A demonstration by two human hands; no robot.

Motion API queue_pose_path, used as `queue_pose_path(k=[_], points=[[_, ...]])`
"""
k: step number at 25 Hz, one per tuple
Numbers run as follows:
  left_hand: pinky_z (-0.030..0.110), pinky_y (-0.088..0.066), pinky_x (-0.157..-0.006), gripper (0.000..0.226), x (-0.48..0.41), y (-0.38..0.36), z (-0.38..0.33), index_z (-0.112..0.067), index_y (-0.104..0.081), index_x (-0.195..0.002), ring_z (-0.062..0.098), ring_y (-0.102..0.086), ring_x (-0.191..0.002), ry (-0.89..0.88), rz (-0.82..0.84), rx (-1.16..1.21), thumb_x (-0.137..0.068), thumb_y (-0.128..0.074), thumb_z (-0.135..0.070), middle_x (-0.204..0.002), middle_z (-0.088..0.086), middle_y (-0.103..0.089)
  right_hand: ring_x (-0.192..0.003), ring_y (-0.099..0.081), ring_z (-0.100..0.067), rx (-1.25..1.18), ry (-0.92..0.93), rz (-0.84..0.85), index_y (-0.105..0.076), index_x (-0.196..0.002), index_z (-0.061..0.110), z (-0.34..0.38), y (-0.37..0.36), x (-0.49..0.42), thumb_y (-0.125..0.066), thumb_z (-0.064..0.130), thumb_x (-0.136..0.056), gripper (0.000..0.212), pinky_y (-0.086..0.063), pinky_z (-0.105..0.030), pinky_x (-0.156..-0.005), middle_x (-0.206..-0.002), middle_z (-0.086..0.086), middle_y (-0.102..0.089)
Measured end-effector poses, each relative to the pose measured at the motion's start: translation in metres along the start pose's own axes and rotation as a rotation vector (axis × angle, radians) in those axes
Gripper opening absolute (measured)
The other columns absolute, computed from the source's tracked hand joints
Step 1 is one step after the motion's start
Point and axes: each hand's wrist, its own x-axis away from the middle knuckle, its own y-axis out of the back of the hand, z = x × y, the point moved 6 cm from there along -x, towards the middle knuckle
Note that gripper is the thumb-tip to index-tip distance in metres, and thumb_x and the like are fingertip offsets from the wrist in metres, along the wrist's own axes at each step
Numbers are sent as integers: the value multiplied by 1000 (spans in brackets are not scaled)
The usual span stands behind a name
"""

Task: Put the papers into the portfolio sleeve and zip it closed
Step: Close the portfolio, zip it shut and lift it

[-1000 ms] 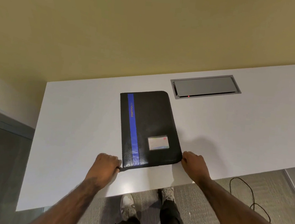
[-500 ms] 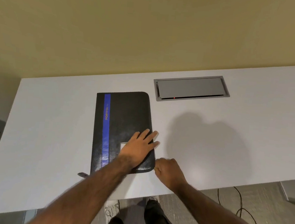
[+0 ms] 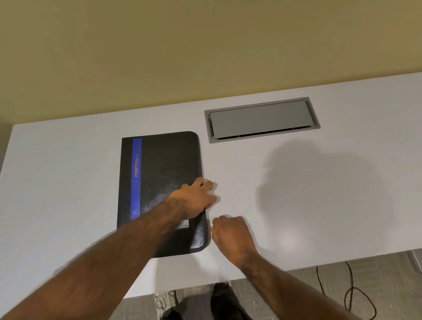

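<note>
White desk (image 3: 329,195) against tan wall (image 3: 215,45), grey floor (image 3: 398,278).

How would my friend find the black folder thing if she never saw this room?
Look at the white table. Left of the grey hatch sunk into it lies a flat black portfolio. It is the only dark thing there, with a blue stripe down its left side.

The arms were bare from the left hand (image 3: 194,196) and the right hand (image 3: 234,236) back to the bottom of the frame. Below the near edge of the desk (image 3: 48,196), the legs wore black trousers (image 3: 229,314). A pale laced sneaker (image 3: 164,298) covered the left foot; of the other shoe (image 3: 222,284) only a light toe showed.
</note>
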Motion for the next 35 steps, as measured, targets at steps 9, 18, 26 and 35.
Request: queue_pose_path(k=[9, 18, 26, 35], points=[[54, -43, -110, 21, 8, 6, 1, -30, -64, -112, 36, -40, -136, 53, -141, 216, -94, -60, -19, -157, 0, -30, -60, -64, -22, -63, -81, -59, -63, -72, 20, -16, 24, -50, -73, 18, -84, 16, -49, -38, -69, -65, 3, -67], [49, -20, -124, 33, -5, 17, -16, -25, -64, -132, 28, -30, -148, 102, -305, 51, -100, -56, -32, -156, 6, -42, -62, -63, -23, -147, -107, -121, -64, -75, 17, -20, 44, -54, -73, 18, -86, 14, -51, -38, -72, -69, -1, -69], [53, -20, -125, 22, -15, 24, -20, -22, -68, -118, 24, -49, -131, 102, -333, -55, -99, -58, -23, -127, 3, -60, -79, -65, -11, -813, -616, 39, -57, -109, 23, -21, 7, -35, -60, 33, -97, 15, -59, -25, -76, -95, 7, -66], [64, -3, -124, 58, -37, 40, -11, -23, -48, -144, 32, -33, -146, 183, -388, -177, -89, -67, -12, -154, 10, -40, -69, -62, -13, -908, -778, 133, -54, -66, 21, -18, -13, -30, -74, 19, -82, 26, -53, -30, -65, -72, 5, -62]])
